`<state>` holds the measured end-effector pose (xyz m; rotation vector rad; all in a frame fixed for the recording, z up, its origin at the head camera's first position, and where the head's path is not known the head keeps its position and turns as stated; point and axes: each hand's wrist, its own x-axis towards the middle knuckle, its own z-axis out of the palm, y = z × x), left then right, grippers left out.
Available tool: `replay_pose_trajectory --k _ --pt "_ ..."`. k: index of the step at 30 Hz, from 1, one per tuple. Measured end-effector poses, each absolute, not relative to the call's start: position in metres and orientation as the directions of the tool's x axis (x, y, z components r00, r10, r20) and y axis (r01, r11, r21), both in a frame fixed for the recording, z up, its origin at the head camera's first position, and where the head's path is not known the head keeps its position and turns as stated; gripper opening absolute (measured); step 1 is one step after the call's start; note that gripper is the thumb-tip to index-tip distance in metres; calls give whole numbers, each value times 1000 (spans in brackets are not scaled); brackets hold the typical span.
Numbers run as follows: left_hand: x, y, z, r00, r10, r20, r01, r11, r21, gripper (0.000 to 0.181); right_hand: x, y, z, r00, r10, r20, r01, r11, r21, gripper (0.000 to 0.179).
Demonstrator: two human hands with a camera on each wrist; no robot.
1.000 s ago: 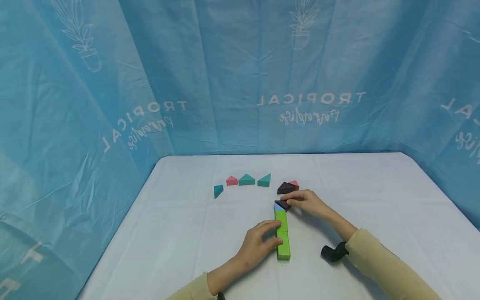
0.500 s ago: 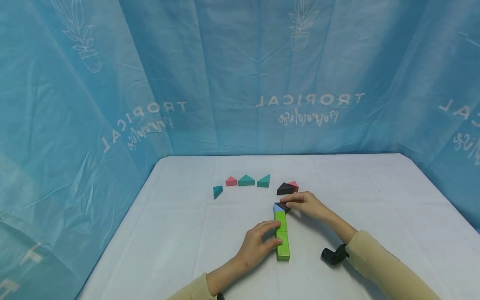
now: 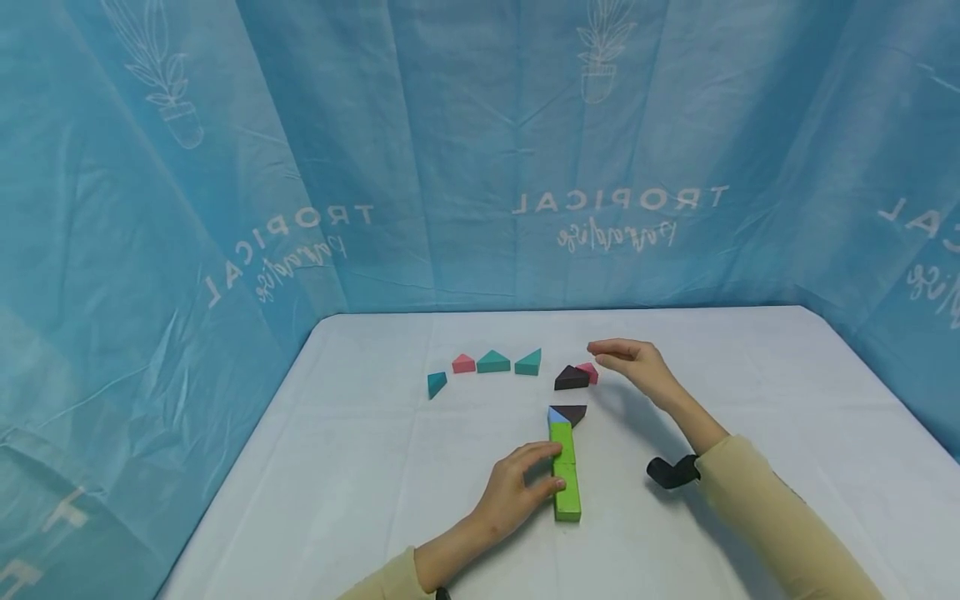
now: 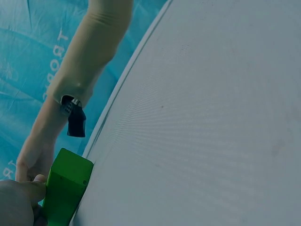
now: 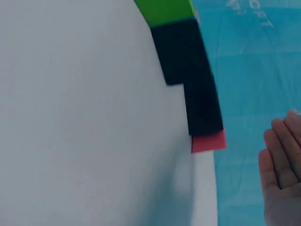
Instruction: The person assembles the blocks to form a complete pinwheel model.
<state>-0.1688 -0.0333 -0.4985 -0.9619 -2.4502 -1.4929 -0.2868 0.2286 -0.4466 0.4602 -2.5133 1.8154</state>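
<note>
Two green blocks lie end to end on the white-covered table, about midway between its left and right edges, forming a straight row that points toward the far edge. The person's left hand is on the left side of that row, thumb and fingers parted: a fingertip touches the far green block, the thumb the near green block. From the left wrist, I see the thumb up against green; the other fingers are partly hidden there.

At the row's far end sits a light-blue triangle, and against its right side a black triangle. Farther toward the far edge lies a second black triangle, with a pink triangle touching behind its right end.

The right hand is raised just beside that pink piece, on the side of the table's right edge. It holds nothing; its fingers lie together, reaching leftward, thumb a little apart below them. It is well apart from the green row.

To the left, nearer the far edge, stand two teal triangles, a second pink triangle and, closest to the far left corner, a small blue-green triangle. A blue curtain hangs beyond the far edge.
</note>
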Motion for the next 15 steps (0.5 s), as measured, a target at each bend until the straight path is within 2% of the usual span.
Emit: replay_pose_trajectory --k 6,15 --pt "-169 -33 -499 -793 456 404 567 311 763 46 -297 233 -464 -978 -177 115 -173 362 -916 32" --pt "-170 -33 -501 -795 454 402 561 301 771 46 -300 235 -479 -969 -205 137 -215 428 -878 39"
